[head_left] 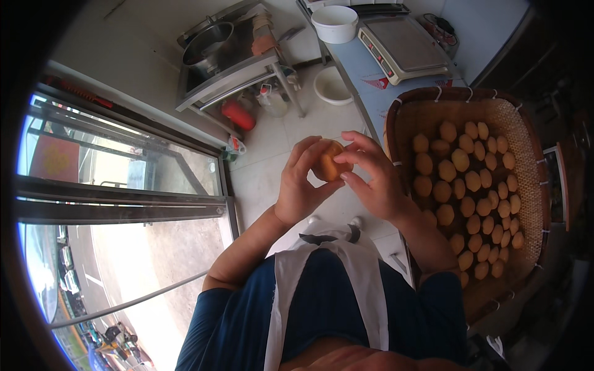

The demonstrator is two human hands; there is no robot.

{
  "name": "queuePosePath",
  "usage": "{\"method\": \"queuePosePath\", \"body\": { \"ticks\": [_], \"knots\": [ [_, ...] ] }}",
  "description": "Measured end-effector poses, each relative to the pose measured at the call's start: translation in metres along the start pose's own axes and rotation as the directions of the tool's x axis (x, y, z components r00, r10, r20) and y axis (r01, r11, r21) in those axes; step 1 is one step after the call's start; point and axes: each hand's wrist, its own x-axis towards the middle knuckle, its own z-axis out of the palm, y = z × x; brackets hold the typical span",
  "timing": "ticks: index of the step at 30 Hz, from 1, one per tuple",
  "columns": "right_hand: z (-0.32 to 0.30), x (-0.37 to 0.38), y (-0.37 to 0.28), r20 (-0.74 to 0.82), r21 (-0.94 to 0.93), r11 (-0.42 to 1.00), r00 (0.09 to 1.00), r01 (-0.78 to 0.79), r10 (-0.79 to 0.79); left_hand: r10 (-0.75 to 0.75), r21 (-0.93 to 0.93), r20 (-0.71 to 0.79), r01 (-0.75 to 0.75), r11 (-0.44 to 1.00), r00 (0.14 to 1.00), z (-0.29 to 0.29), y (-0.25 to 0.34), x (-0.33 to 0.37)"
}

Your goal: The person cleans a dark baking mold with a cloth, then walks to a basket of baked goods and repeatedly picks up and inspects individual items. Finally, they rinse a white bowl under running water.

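Observation:
In front of my chest I hold a small round golden-brown pastry up between both hands. The thumb and fingers of my left hand curve round its left side. From the right, the thumb and fingertips of my right hand pinch at its edge. A darker orange crease or opening shows across the pastry, though my fingers cover part of it. To my right, many similar tan round pastries lie in loose rows in a large wicker basket, close to my right forearm.
A flat weighing scale and a white tub stand on the counter beyond the basket. Another white basin is on the floor. A metal stand bears a steel pot. Glass doors are at my left.

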Motion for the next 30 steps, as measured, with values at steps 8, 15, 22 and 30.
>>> {"method": "queuePosePath", "body": {
  "ticks": [8, 15, 22, 30],
  "knots": [
    [-0.0013, 0.0005, 0.0001, -0.016, -0.014, 1.000, 1.000, -0.015, 0.014, 0.035, 0.089, 0.034, -0.038, 0.995, 0.999, -0.0009, 0.0021, -0.0017],
    [-0.0015, -0.0021, 0.0020, 0.030, -0.102, 0.994, 0.999, 0.034, -0.032, 0.022, 0.013, -0.014, -0.022, 1.000, 1.000, 0.0031, -0.0020, -0.0028],
    [-0.0072, 0.0003, -0.0037, -0.011, 0.062, 0.996, 0.998, 0.064, -0.064, -0.066, -0.238, 0.032, 0.072, 0.969, 0.997, 0.0051, -0.0047, -0.0029],
    [-0.0039, 0.0012, -0.0013, 0.078, -0.046, 0.986, 0.984, 0.161, -0.158, -0.001, -0.006, 0.009, 0.001, 1.000, 1.000, 0.0040, -0.0036, 0.0009]
  ]
}}
